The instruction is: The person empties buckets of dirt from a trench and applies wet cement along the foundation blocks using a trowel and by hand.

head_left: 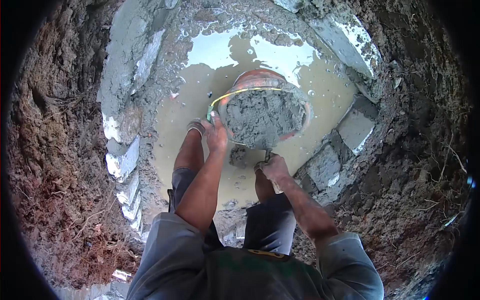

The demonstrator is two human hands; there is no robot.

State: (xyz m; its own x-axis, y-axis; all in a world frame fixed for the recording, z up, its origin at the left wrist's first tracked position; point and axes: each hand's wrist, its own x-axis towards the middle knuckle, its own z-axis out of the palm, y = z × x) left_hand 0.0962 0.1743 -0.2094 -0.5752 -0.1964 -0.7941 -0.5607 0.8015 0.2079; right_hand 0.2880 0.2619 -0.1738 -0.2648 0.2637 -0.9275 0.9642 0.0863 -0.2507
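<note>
An orange-red bucket (261, 75), heaped with wet grey mortar (262, 112), stands in muddy water in front of me. My left hand (216, 134) grips the bucket's left rim, its thumb near the green end of the yellow handle (245, 90). At the near side of the bucket, my right hand (275, 169) is closed around the grip of a trowel (268, 153). Grey mortar covers the trowel's blade where it meets the near rim, so the blade's outline cannot be made out.
Muddy brown water (330, 90) covers the pit floor around my legs. Mortar-smeared bricks (131, 155) line the left side, with larger blocks (357, 122) on the right. Rough earth walls (65, 125) with roots rise all around.
</note>
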